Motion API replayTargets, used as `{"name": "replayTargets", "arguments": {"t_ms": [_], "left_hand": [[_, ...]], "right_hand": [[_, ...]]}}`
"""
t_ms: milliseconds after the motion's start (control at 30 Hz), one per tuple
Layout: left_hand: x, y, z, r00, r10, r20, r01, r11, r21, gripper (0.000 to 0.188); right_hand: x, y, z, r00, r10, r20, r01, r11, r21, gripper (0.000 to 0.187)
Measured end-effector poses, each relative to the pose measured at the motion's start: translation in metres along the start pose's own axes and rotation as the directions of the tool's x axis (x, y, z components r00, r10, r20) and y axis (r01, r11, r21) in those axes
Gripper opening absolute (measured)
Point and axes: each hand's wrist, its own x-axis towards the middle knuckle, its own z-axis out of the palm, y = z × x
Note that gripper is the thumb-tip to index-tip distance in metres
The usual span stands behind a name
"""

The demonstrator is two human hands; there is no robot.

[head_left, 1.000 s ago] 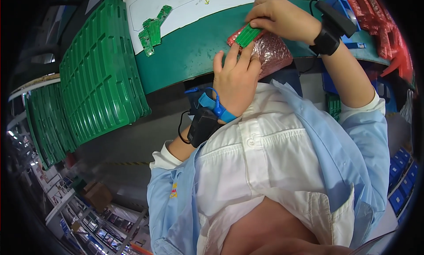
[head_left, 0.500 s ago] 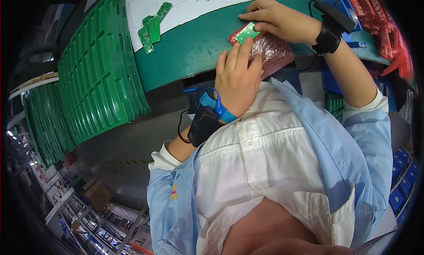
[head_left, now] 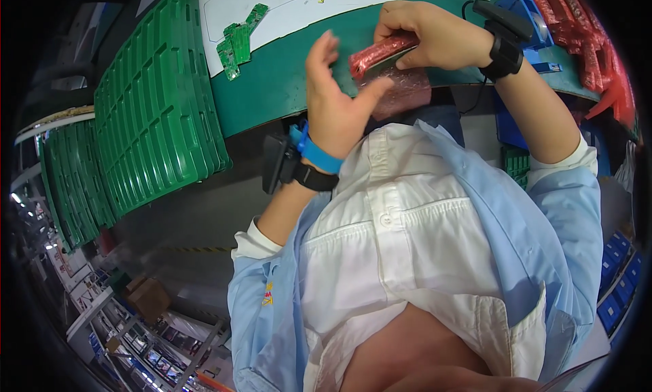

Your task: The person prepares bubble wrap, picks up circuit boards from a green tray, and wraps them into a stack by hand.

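My right hand (head_left: 445,35) grips a roll of pink bubble wrap (head_left: 384,51) between thumb and fingers, above the front edge of the green work surface (head_left: 285,86). The dark edge of something flat, perhaps the circuit board, shows under the roll; most of it is hidden. A loose tail of the wrap (head_left: 404,96) hangs toward my lap. Just left of the roll, my left hand (head_left: 333,107) is lifted with fingers and thumb apart, slightly blurred and holding nothing. Several green circuit boards (head_left: 238,42) lie overlapping on a white sheet farther left.
Large green plastic crates (head_left: 159,110) stand on edge at the left. A blue tape dispenser (head_left: 528,18) sits at the right, near long red bubble-wrap bundles (head_left: 587,49). Blue bins (head_left: 618,276) line the far right, and a cardboard box (head_left: 148,298) is at lower left.
My left hand has come off the board and wrap, moving left and opening. My right hand has tilted the bundle up, so the board's green face no longer shows.
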Motion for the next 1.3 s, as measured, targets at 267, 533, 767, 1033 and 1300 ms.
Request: {"name": "replayTargets", "arguments": {"t_ms": [267, 533, 767, 1033, 1300], "left_hand": [[0.044, -0.039, -0.011, 0.884, 0.026, 0.467, -0.064, 0.996, 0.066, 0.037], [0.051, -0.021, -0.017, 0.837, -0.278, 0.471, 0.403, 0.896, -0.188, 0.024], [0.055, -0.022, -0.022, 0.645, -0.488, 0.587, 0.677, 0.722, -0.144, 0.022], [0.045, -0.003, -0.022, 0.867, -0.267, 0.422, -0.044, 0.801, 0.597, 0.017], [0.031, -0.026, -0.024, 0.837, 0.307, 0.453, -0.521, 0.703, 0.485, 0.017]], "right_hand": [[0.001, 0.010, 0.006, 0.993, 0.025, -0.113, -0.028, 0.999, -0.027, 0.029], [0.009, -0.012, -0.011, 0.947, 0.151, -0.285, -0.128, 0.987, 0.098, 0.023], [0.016, 0.018, 0.026, 0.897, -0.131, -0.423, -0.015, 0.945, -0.325, 0.029], [0.021, 0.003, 0.055, 0.848, -0.270, -0.456, -0.069, 0.797, -0.600, 0.029], [0.012, -0.009, 0.064, 0.842, -0.258, -0.473, -0.059, 0.828, -0.557, 0.030]]}}
